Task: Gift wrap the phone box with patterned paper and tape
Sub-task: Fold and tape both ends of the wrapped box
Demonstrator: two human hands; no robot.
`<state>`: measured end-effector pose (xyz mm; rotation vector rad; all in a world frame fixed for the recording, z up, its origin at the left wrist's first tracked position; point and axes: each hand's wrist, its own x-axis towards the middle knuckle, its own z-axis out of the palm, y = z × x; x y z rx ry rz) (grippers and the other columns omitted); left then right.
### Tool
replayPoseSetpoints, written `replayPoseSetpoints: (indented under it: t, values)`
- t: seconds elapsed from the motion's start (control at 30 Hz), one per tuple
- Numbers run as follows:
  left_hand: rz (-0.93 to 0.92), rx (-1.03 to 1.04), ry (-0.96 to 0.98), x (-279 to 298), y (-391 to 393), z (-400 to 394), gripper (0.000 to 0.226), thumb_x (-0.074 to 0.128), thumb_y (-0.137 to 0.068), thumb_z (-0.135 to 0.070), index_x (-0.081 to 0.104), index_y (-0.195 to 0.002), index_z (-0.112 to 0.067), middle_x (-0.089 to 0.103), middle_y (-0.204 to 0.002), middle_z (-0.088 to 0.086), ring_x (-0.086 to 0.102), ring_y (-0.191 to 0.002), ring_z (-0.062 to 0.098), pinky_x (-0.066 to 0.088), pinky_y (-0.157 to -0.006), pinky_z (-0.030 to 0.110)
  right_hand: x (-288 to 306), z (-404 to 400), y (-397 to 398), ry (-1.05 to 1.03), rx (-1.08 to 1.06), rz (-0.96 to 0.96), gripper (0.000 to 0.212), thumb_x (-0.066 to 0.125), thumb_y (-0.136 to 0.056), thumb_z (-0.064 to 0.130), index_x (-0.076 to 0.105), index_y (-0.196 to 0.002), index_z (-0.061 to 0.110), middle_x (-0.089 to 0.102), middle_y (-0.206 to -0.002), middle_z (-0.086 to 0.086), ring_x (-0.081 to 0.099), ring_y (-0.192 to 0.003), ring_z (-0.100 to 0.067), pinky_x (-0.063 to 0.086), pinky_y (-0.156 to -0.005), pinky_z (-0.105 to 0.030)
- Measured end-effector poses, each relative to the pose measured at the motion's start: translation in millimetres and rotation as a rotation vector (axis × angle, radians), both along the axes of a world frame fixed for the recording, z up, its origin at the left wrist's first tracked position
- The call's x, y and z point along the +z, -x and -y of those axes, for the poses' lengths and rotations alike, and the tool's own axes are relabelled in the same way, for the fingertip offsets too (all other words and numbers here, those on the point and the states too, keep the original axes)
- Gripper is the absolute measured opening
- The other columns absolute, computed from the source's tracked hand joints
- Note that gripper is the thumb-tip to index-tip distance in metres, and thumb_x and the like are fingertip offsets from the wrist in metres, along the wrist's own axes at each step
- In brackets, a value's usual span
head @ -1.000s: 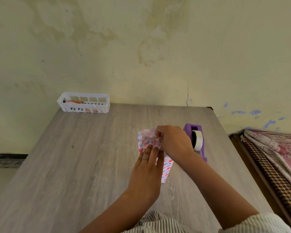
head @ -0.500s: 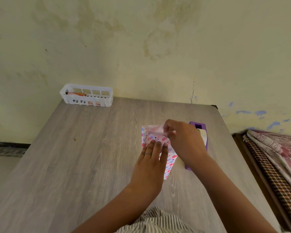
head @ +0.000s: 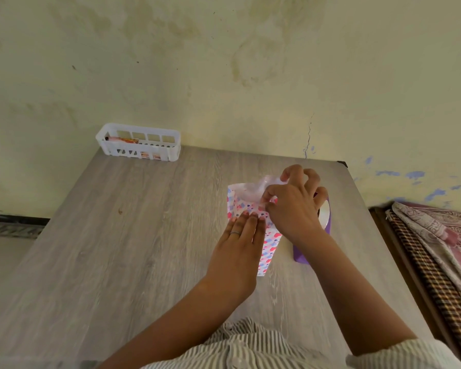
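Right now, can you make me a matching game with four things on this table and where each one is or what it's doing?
Things:
1. white basket
2. left hand
3. right hand
4. purple tape dispenser

Places or states:
A. pinching the paper's far flap
B. far left corner of the table
C. lying flat on the wrapped box
D. right of the box, partly behind an arm

Pairs: 1-B, 2-C, 3-A, 4-D
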<state>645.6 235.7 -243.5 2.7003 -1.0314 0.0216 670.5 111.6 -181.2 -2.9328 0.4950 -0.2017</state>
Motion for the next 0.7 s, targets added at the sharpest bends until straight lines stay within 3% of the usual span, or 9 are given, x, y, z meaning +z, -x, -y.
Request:
replayPoseSetpoints:
  t: [0.1,0.17,0.23,0.37,0.7]
  values:
    - [0.008,-0.003,-0.024,0,0,2,0.099,0.072,-0.079,-0.028,0.006,-0.149,-0.006,0.009,-0.156,0.014,0.01,-0.144,0.029,-0.004,-0.112,0.034,-2,-3,0,0.051,0.018,0.004,0.012,0.064,-0.084,0.02,0.072,-0.089,0.028,0.028,-0.131,0.002,0.007,-0.136,-0.032,0.013,-0.108,-0.047]
    - [0.026,0.012,-0.053,3,0,1,0.109,0.091,-0.045,-0.034,0.043,-0.137,-0.002,0.046,-0.139,0.018,0.046,-0.128,0.032,0.028,-0.108,0.038,-3,-3,0,0.072,0.031,0.009,0.013,0.063,-0.084,0.018,0.072,-0.088,0.027,0.028,-0.132,0.001,0.006,-0.136,-0.033,0.012,-0.108,-0.047]
    - [0.058,0.024,0.005,-4,0,2,0.109,0.093,-0.02,-0.033,0.061,-0.12,-0.003,0.063,-0.119,0.016,0.062,-0.108,0.031,0.045,-0.094,0.04,-6,-4,-1,0.091,0.034,0.029,0.016,0.062,-0.083,0.015,0.071,-0.088,0.027,0.029,-0.133,0.0,0.006,-0.136,-0.034,0.012,-0.107,-0.047]
    - [0.077,0.008,0.011,-5,3,0,0.109,0.093,-0.017,-0.034,0.063,-0.117,-0.003,0.065,-0.115,0.015,0.065,-0.104,0.03,0.048,-0.09,0.04,-14,-4,-1,0.074,0.027,0.109,0.018,0.06,-0.08,0.01,0.07,-0.084,0.025,0.033,-0.132,-0.002,0.008,-0.135,-0.034,0.01,-0.105,-0.045]
    - [0.048,0.011,-0.015,-5,6,-3,0.103,0.092,-0.019,-0.033,0.065,-0.115,-0.005,0.065,-0.113,0.014,0.065,-0.102,0.029,0.05,-0.089,0.04,-26,-5,1,0.189,0.023,0.097,0.018,0.06,-0.078,0.009,0.071,-0.084,0.022,0.033,-0.135,-0.003,0.005,-0.126,-0.03,0.01,-0.1,-0.046]
